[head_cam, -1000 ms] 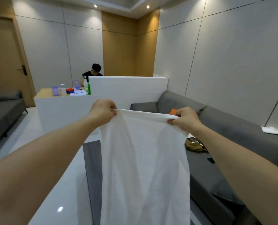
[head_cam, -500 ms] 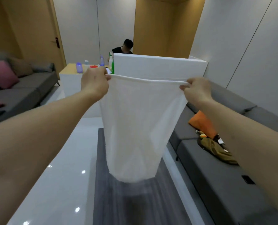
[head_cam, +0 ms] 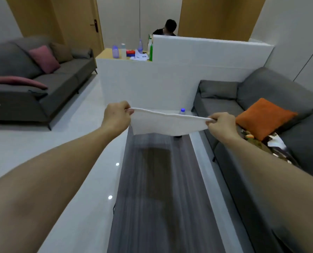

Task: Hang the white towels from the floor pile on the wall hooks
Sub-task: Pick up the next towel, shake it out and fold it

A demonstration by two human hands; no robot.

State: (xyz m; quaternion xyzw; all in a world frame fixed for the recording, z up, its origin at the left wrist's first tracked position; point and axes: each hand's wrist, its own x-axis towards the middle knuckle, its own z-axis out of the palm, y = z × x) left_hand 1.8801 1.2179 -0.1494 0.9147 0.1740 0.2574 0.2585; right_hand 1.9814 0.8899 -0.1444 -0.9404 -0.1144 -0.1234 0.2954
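Holding a white towel [head_cam: 167, 125] stretched out between both hands, arms reaching forward over a long grey wood-grain table [head_cam: 159, 198]. Left hand [head_cam: 116, 117] pinches one top corner with thumb and curled fingers, right hand [head_cam: 222, 126] pinches the other corner the same way, so the top edge runs almost level with a slight sag in the middle. Only a short flap of the cloth shows below that edge; it hangs in the air above the far end of the table, not touching it.

Just behind the towel's top edge a blue bottle cap [head_cam: 182, 110] pokes up. Past that is a white partition counter [head_cam: 188, 70] with a few bottles [head_cam: 115, 51] and a green spray bottle [head_cam: 150, 50] on its lower shelf, and a person [head_cam: 167, 28] sits behind it. Grey sofa [head_cam: 33, 79] with pink cushions [head_cam: 44, 59] on the left side of the room, another grey sofa [head_cam: 279, 99] on the right with an orange cushion [head_cam: 265, 117] and some clutter beside it.
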